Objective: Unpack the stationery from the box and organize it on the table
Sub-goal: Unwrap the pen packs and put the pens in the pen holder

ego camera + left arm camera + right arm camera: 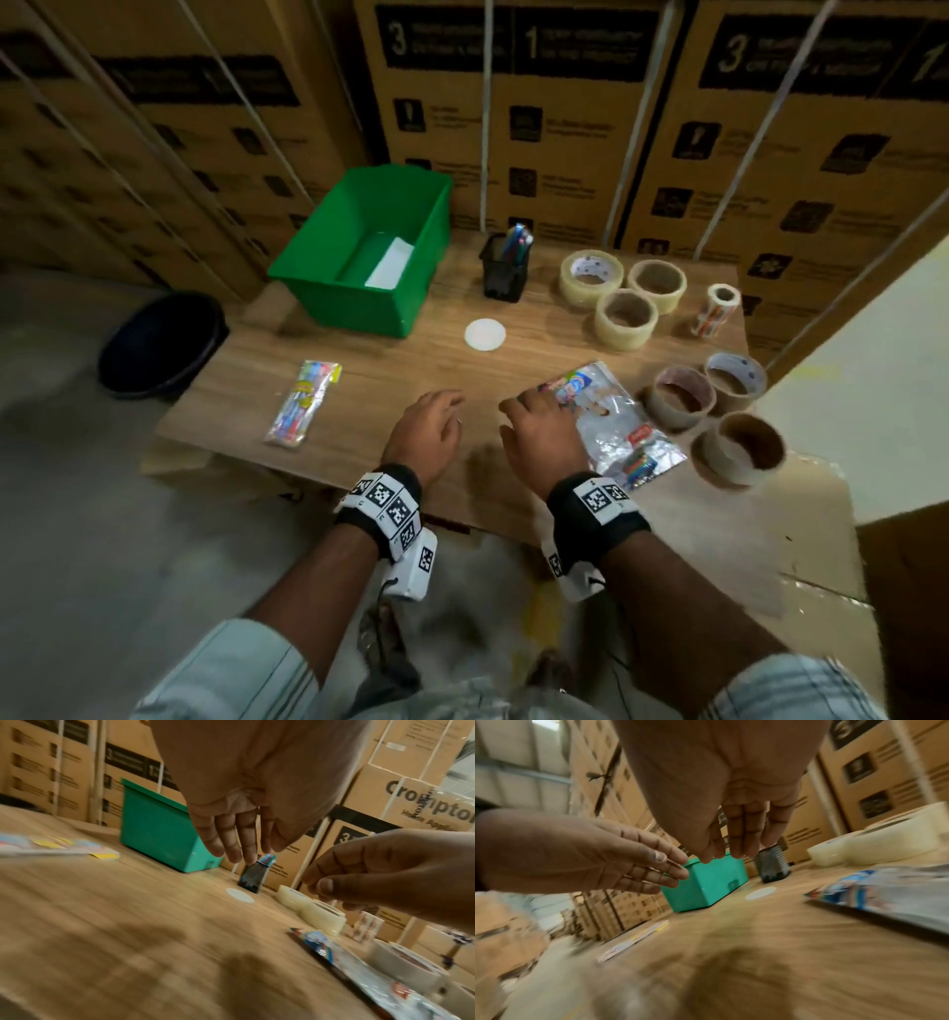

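The green box [328,241] [159,833] [713,880] stands at the table's back left, with a white sheet [391,263] inside. A colourful pen pack [303,402] [51,845] lies front left. A shiny packet [616,426] [359,967] [885,894] lies front right. My left hand [431,424] [231,841] hovers over bare wood near the front edge, fingers straight, holding nothing. My right hand [539,431] [731,841] hangs beside it, above the packet's left edge, fingers relaxed and empty.
A black mesh pen holder [506,275] with pens, a white disc [485,334], several tape rolls [625,318] and a sticker roll [716,308] fill the right half. A black bin [162,344] sits on the floor at left. Stacked cartons [565,128] wall the back.
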`<state>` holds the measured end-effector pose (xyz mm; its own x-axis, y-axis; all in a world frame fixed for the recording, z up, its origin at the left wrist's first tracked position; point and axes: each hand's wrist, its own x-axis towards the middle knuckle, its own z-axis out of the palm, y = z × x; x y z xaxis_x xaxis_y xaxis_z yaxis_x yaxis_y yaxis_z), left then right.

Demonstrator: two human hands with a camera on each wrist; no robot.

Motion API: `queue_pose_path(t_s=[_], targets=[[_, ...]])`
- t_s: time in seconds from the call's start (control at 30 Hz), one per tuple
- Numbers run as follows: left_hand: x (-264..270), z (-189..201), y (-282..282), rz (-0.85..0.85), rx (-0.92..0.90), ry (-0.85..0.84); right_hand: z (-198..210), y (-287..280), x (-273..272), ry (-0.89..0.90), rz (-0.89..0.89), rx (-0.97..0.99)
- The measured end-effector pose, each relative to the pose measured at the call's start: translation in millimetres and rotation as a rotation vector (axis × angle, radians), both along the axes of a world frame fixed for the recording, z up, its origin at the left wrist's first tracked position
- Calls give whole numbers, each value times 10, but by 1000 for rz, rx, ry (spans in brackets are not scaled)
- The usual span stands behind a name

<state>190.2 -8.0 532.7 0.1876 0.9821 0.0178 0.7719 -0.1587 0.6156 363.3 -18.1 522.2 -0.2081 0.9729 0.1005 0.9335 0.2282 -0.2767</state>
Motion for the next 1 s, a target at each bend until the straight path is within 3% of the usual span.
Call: queue_pose_path(t_s=[0.27, 0.57, 0.7, 0.87, 1.0], targets=[[-1429, -171, 221, 144, -63, 19, -126, 355, -1460, -182, 189, -107], [-2652, -546, 842, 192, -143, -37, -277, 868, -2825, -275, 222, -132], [-2786, -644, 1044, 168, -203, -14, -261, 1046, -3036, -317, 175, -182], [-2781, -769, 1150, 139, -261, 241, -266, 1151, -2968, -339, 138, -219], [-2691, -836, 1210, 134, -300, 351, -265, 1239, -2916, -325, 103, -246]])
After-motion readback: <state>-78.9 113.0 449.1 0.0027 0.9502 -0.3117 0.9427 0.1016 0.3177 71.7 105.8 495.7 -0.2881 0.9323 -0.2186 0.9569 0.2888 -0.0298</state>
